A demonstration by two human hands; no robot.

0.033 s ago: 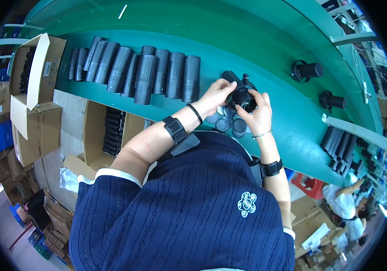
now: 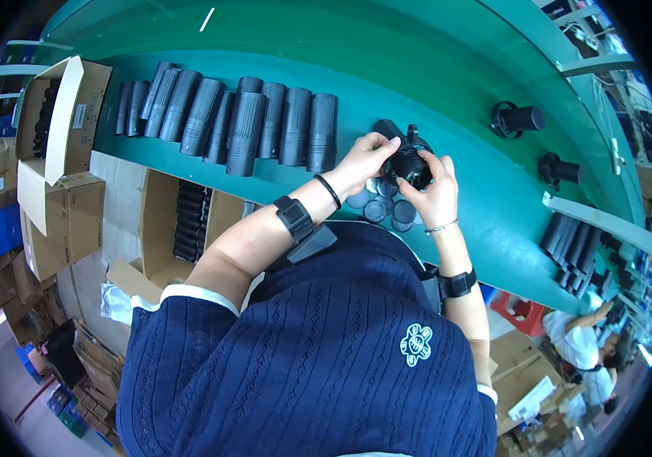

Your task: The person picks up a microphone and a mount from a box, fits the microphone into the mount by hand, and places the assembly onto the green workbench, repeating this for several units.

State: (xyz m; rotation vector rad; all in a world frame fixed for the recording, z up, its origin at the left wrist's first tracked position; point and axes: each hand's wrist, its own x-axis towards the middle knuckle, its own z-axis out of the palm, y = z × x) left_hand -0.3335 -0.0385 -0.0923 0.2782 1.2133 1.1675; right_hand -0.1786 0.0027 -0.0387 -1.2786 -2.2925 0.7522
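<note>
Over the green bench (image 2: 486,228), both my hands are on a black round cylindrical part (image 2: 408,161) whose open end faces me. My left hand (image 2: 365,160) pinches its left side with thumb and fingers. On its right rim, the fingers and thumb of my right hand (image 2: 439,194) are curled around the edge. What lies inside the opening is too small to make out. Just below the hands lie several dark round discs (image 2: 376,210), loosely piled and partly overlapping. A black tube (image 2: 385,128) shows behind my left fingertips.
Black perforated tubes (image 2: 245,137) stand in a row at the left. Two black round fixtures (image 2: 522,119) sit at the right, near more black tubes (image 2: 570,242). Open cartons (image 2: 68,122) are at the far left. Another person (image 2: 581,343) is at the lower right, by a red stool (image 2: 520,314).
</note>
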